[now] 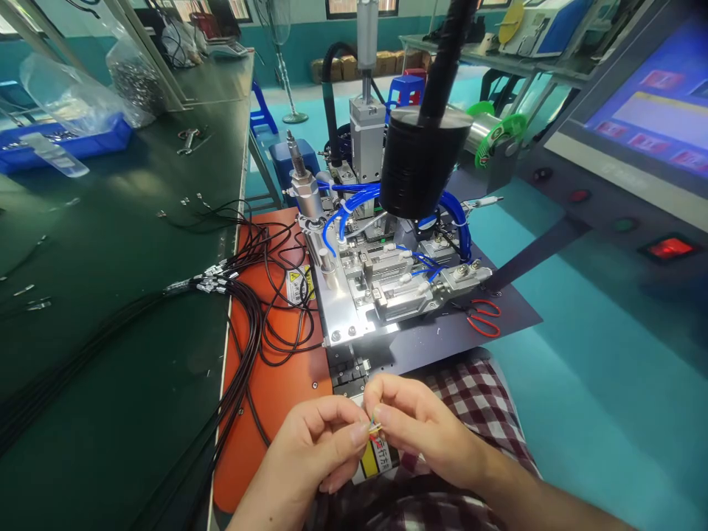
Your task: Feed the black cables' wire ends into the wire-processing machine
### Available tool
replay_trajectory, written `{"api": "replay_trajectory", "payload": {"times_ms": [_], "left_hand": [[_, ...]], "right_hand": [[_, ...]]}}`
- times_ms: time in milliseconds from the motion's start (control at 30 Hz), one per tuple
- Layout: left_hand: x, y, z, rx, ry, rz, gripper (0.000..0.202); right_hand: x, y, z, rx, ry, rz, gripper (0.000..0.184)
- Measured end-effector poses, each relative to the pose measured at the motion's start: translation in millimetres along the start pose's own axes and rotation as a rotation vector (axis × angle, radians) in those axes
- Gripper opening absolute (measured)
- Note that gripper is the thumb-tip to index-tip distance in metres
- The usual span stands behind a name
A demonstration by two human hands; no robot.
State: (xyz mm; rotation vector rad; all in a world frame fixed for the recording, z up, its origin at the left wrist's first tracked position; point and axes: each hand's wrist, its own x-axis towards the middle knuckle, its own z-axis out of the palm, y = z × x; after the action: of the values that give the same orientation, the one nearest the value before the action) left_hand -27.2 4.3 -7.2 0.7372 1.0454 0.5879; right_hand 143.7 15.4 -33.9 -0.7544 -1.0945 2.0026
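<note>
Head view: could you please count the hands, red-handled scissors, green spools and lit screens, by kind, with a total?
Hands: 2 (left hand, right hand)
Red-handled scissors: 1
Green spool: 1
Lit screen: 1
Total: 5

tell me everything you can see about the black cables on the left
The black cables are many, slim and flexible-looking, with smooth, plastic-like sheaths. Bundled strands lie across the green table, meeting a cluster of silvery ends near its edge. Others arc over the edge or lie in loose loops on the orange surface beside the machine. Their individual paths are too tangled to trace.
</note>
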Motion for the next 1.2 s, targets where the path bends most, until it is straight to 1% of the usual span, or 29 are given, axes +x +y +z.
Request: {"api": "replay_trajectory", "payload": {"times_ms": [133,233,300,400,567,667,767,900,1067,1200], "left_hand": [[0,-1,0.9,0.036,0.031,-0.009,0.023],[1,0,3.2,0.040,0.057,-0.005,0.024],[1,1,4.0,0.019,0.067,0.004,0.027],[1,3,4.0,-0.016,0.078,0.020,0.029],[1,5,3.3,-0.026,0.055,0.035,0.032],[1,5,3.2,-0.029,0.051,0.040,0.033],[1,5,2.9,-0.031,0.054,0.043,0.033],[1,5,2.4,-0.041,0.072,0.053,0.036],[1,4,2.2,-0.055,0.064,0.052,0.036],[2,4,2.4,-0.072,0.068,0.062,0.036]], "right_hand": [[1,-6,-7,-0.141,-0.028,-0.021,0.024],[3,-10,-7,-0.188,-0.027,-0.037,0.027],[3,-12,-6,-0.182,-0.016,-0.028,0.028],[3,-10,-2,-0.107,0.002,-0.007,0.028],[2,-4,5,0.010,0.033,-0.019,0.028],[2,-4,8,0.001,0.069,-0.023,0.029],[0,-5,11,-0.057,0.114,-0.024,0.029],[-2,-1,14,-0.133,0.184,-0.086,0.031],[-2,4,19,-0.139,0.242,-0.132,0.031],[-2,8,23,-0.118,0.263,-0.166,0.027]]}}
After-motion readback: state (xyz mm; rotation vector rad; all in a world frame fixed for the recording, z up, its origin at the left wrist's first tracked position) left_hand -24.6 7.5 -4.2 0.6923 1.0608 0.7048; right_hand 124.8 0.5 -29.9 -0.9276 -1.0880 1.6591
